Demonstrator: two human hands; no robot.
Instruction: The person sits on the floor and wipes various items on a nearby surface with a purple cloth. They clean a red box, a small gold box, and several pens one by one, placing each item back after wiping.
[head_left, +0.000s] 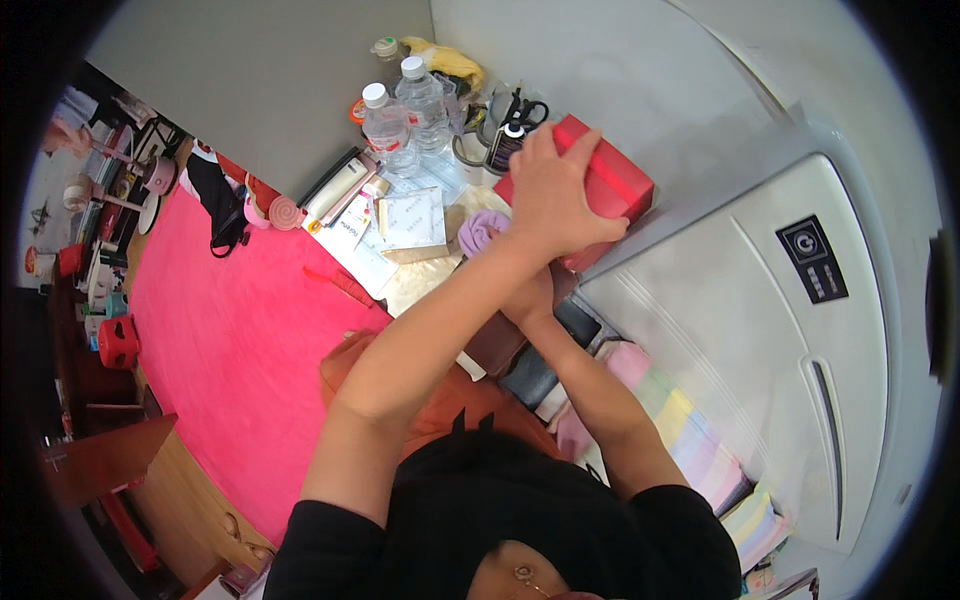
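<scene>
My left hand (555, 196) grips a red box (619, 176) from above, fingers spread over its top and thumb on the near side. The box is tilted close to the grey wall. Beneath my left forearm, my right hand (531, 294) is mostly hidden. One of its fingertips appears to touch a purple fabric scrunchie (480, 231); whether the hand grips it is hidden. A cream fluffy cloth (421, 289) lies under these things. Left of the box stand a dark bottle with a white cap (513, 130) and black-handled scissors (534, 112).
Plastic water bottles (386, 135) stand behind a white packet (414, 217). A brown case (491, 343) lies near my body. At the right rises a white appliance panel (712, 315). Left is a pink bed cover (247, 337) with a red comb (349, 286).
</scene>
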